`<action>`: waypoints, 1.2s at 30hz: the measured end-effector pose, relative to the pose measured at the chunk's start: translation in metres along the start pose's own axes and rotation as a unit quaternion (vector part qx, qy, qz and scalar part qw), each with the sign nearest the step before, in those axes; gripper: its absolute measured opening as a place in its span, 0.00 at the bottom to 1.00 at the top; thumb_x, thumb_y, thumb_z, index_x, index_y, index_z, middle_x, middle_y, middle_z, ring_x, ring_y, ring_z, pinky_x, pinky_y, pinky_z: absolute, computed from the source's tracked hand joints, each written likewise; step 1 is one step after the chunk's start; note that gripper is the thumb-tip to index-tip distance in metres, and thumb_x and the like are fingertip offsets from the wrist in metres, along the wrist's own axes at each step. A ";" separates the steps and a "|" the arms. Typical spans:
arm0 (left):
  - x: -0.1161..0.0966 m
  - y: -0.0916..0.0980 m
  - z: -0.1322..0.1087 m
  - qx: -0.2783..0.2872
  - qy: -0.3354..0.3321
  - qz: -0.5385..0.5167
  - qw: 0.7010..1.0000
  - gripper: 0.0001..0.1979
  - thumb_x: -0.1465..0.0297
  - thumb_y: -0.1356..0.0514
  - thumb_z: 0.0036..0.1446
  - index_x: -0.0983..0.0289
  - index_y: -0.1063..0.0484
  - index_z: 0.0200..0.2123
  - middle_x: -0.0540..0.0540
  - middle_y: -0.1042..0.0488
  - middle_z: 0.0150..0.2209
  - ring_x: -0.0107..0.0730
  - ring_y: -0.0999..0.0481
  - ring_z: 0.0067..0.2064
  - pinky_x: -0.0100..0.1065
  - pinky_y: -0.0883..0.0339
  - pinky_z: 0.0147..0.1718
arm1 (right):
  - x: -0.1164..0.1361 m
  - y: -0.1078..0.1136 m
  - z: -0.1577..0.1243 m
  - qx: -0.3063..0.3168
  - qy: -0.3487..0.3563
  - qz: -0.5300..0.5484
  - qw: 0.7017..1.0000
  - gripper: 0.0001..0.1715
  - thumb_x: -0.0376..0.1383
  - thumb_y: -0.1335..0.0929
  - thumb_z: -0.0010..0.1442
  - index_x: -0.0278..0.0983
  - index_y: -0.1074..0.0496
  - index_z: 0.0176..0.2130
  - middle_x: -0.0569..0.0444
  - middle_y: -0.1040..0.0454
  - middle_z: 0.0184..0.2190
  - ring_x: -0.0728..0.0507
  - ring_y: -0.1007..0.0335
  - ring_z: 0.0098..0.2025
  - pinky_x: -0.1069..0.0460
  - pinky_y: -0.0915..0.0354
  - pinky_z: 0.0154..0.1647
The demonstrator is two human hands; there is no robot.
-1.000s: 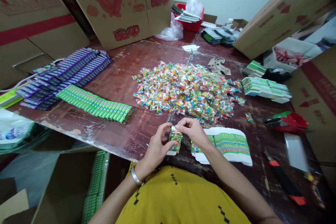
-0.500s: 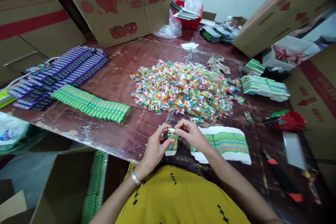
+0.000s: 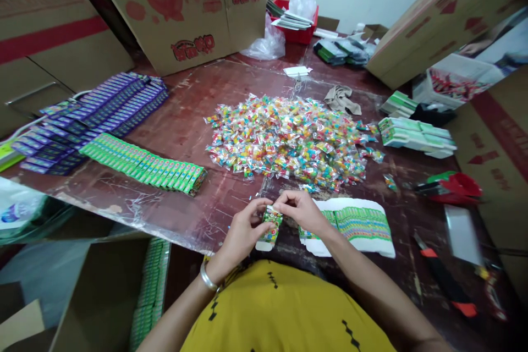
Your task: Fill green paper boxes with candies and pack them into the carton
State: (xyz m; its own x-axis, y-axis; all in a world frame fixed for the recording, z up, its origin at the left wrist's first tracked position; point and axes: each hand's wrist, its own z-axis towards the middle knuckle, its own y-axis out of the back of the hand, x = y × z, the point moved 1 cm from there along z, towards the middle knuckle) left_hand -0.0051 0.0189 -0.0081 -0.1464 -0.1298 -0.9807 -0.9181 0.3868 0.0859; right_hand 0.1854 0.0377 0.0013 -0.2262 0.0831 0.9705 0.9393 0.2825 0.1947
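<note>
The left hand (image 3: 242,232) grips a small green card box with a bright pattern (image 3: 271,226), thumb on the front and fingers by the top. The right hand (image 3: 303,212) pinches the top edge of the same box with its thumb and finger. The fingers hide part of the top, so it is hard to tell just how the flap there sits. The box is right in front of the person's mustard-yellow top with black marks (image 3: 284,308), and a white flap sticks out at its near end. A shiny silver bracelet (image 3: 207,276) is on the left wrist. Just right of the box, flat green and white printed cards (image 3: 365,226) lie spread in a row on the dark red, scratched surface (image 3: 190,104). Past the hands is a big heap of clear little bags of colourful sweets (image 3: 292,140). To the left is a long row of green boxes (image 3: 144,164), with purple boxes stacked in rows (image 3: 103,113) behind it. Over on the right lies a cutter with a black and orange handle (image 3: 445,280). A crumpled grey cloth (image 3: 342,100) lies behind the sweets, and farther back stands a red plastic bin (image 3: 303,37).
</note>
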 end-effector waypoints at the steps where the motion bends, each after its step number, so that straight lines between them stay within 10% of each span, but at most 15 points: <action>1: 0.000 0.000 0.001 -0.009 0.001 -0.013 1.000 0.19 0.71 0.36 0.52 0.60 0.32 0.48 0.52 0.26 0.42 0.30 0.24 0.37 0.30 0.30 0.38 | 0.003 -0.003 -0.003 -0.008 0.026 -0.025 0.999 0.17 0.45 0.32 0.60 0.35 0.26 0.29 0.54 0.27 0.28 0.48 0.31 0.32 0.53 0.34 0.35; 7: 0.001 0.006 0.008 -0.111 -0.017 -0.060 0.992 0.15 0.67 0.35 0.53 0.62 0.35 0.41 0.51 0.27 0.37 0.31 0.25 0.38 0.29 0.31 0.36 | 0.011 -0.003 -0.015 0.019 0.114 -0.165 0.980 0.39 0.46 0.25 0.51 0.45 0.36 0.59 0.49 0.32 0.55 0.42 0.32 0.51 0.52 0.31 0.41; 12: 0.009 0.028 0.010 -0.178 0.000 -0.043 0.983 0.16 0.65 0.33 0.51 0.63 0.39 0.34 0.48 0.30 0.32 0.28 0.26 0.34 0.27 0.31 0.34 | -0.011 0.049 -0.007 -0.161 0.015 -0.433 0.887 0.10 0.36 0.34 0.63 0.40 0.26 0.44 0.48 0.27 0.42 0.41 0.31 0.45 0.48 0.34 0.43; 19: 0.015 0.031 0.010 -0.104 0.095 -0.165 0.976 0.27 0.63 0.32 0.48 0.62 0.34 0.51 0.54 0.27 0.43 0.35 0.25 0.41 0.33 0.28 0.36 | -0.033 0.080 0.008 -0.055 -0.012 -0.560 0.826 0.10 0.35 0.31 0.59 0.43 0.24 0.43 0.49 0.27 0.44 0.41 0.31 0.47 0.52 0.36 0.39; 24: 0.012 0.019 0.008 -0.020 0.117 -0.161 0.980 0.15 0.67 0.33 0.49 0.67 0.27 0.39 0.54 0.24 0.36 0.30 0.26 0.36 0.29 0.34 0.36 | -0.030 0.078 0.013 -0.127 0.027 -0.468 0.874 0.11 0.38 0.36 0.63 0.38 0.24 0.35 0.49 0.26 0.35 0.46 0.30 0.32 0.52 0.38 0.34; 28: 0.011 0.010 0.008 -0.008 0.077 -0.119 0.990 0.12 0.67 0.33 0.50 0.66 0.29 0.36 0.52 0.25 0.35 0.30 0.27 0.36 0.30 0.34 0.39 | -0.012 0.054 0.008 -0.206 0.063 -0.141 0.966 0.13 0.44 0.34 0.61 0.37 0.27 0.36 0.54 0.28 0.26 0.48 0.33 0.27 0.53 0.36 0.30; 31: 0.012 0.004 0.010 0.016 0.054 -0.112 0.992 0.14 0.66 0.34 0.52 0.65 0.31 0.40 0.53 0.25 0.38 0.31 0.26 0.38 0.32 0.33 0.40 | 0.007 0.029 0.005 -0.218 0.106 -0.012 0.970 0.11 0.43 0.32 0.60 0.37 0.27 0.35 0.51 0.25 0.33 0.46 0.29 0.34 0.51 0.32 0.36; 36: 0.011 0.000 0.010 0.015 0.037 -0.111 0.993 0.13 0.67 0.36 0.54 0.64 0.32 0.42 0.53 0.26 0.39 0.30 0.26 0.38 0.31 0.33 0.41 | 0.025 0.011 0.006 -0.209 0.168 -0.111 0.957 0.05 0.37 0.32 0.61 0.40 0.25 0.34 0.50 0.26 0.45 0.42 0.31 0.51 0.45 0.37 0.55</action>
State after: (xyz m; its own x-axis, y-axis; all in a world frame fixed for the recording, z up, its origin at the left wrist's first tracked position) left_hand -0.0032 0.0265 -0.0204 0.0305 -0.2803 -0.9594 -0.9197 0.3681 -0.1368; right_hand 0.1888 0.0490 0.0264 -0.4021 -0.2664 0.8760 0.9148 -0.1559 0.3725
